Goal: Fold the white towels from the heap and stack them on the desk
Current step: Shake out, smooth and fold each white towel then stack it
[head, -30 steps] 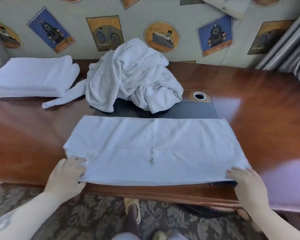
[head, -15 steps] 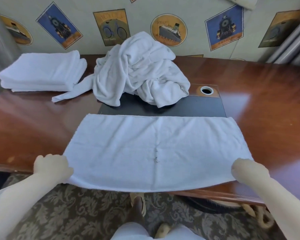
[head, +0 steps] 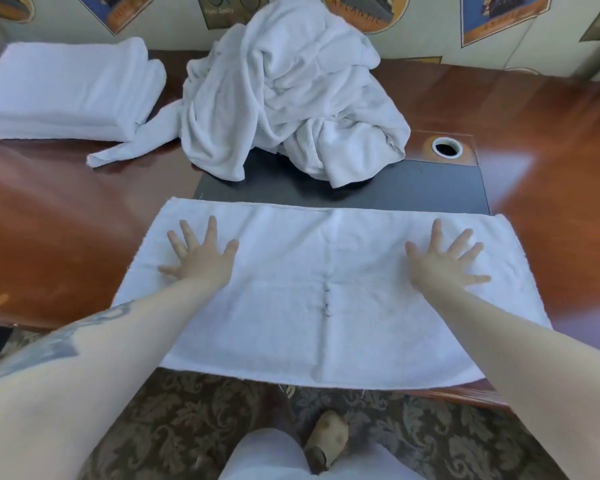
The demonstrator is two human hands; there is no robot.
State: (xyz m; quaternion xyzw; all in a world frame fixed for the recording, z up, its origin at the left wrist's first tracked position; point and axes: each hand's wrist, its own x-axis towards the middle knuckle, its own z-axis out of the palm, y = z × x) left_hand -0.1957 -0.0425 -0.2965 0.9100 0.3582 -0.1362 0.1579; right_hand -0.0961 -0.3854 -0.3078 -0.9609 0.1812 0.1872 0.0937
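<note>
A white towel (head: pixel 326 265) lies spread flat across the front of the wooden desk (head: pixel 56 237), its near edge hanging a little over the desk's front. My left hand (head: pixel 201 258) presses flat on its left part with fingers spread. My right hand (head: pixel 444 261) presses flat on its right part the same way. Behind it the heap of crumpled white towels (head: pixel 291 91) rises at the back centre. A stack of folded white towels (head: pixel 66 88) sits at the back left.
A dark inset pad (head: pixel 413 188) lies under the heap and the towel's far edge, with a round cable hole (head: pixel 447 147) at its back right. A poster-patterned wall (head: pixel 430 29) stands right behind the desk. Patterned carpet (head: pixel 447 441) and my feet show below the front edge.
Both hands let go of the towel's near corners and moved forward onto the towel, fingers spread flat. The towel's near edge has come a little further over the desk front.
</note>
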